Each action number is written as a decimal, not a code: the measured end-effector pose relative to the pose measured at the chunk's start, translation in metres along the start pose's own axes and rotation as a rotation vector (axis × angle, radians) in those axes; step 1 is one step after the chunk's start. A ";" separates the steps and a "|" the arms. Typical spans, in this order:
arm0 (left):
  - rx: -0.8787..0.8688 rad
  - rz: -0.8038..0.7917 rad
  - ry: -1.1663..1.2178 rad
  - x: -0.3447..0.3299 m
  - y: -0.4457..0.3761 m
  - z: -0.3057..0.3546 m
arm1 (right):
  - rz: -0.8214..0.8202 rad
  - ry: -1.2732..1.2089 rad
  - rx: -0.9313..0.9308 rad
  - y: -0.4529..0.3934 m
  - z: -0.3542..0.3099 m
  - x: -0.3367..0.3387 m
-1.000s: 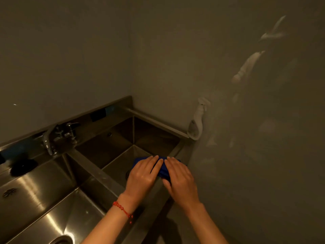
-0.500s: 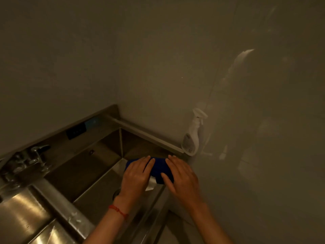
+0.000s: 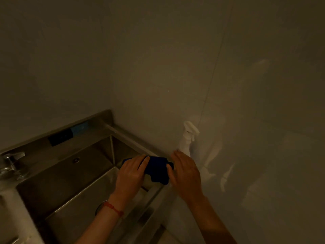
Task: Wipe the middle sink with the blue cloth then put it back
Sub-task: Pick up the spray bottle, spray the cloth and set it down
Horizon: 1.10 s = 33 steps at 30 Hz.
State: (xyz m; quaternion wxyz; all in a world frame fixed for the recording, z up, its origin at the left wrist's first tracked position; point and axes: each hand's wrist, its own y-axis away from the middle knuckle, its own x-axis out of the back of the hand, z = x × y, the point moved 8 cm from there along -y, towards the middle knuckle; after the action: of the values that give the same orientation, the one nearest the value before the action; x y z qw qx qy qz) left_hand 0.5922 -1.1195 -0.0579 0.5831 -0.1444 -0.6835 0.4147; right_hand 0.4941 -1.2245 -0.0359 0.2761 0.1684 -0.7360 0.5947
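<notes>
We look down on a dim corner where a stainless steel sink [image 3: 66,182] meets two plain walls. The blue cloth [image 3: 157,169] lies draped over the sink's right rim, at the far right corner, part of it hanging over the edge toward the basin. Our left hand [image 3: 131,175] rests on the cloth's left end with its fingers laid out nearly straight and close together, pressing flat rather than pinching; a red bracelet [image 3: 114,209] circles that wrist. Our right hand [image 3: 185,175] sits at the cloth's right end, fingers extended and slightly apart, the thumb touching the fabric; we cannot tell whether it grips the cloth or only steadies it. A white spray bottle [image 3: 187,140] stands just beyond the right hand, against the wall at the rim's far right corner. A faucet [image 3: 10,162] shows at the left edge on the back ledge, and a drain [image 3: 99,207] is partly hidden behind the left wrist.
</notes>
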 end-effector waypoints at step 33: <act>-0.004 -0.006 -0.050 -0.089 -0.097 -0.004 | -0.122 0.233 -0.007 -0.079 0.121 -0.060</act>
State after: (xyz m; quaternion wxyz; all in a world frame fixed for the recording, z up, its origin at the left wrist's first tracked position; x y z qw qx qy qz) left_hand 0.6485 -1.2377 -0.0470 0.5666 -0.1331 -0.6993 0.4150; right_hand 0.5622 -1.3657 -0.0274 0.3962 0.1415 -0.6894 0.5896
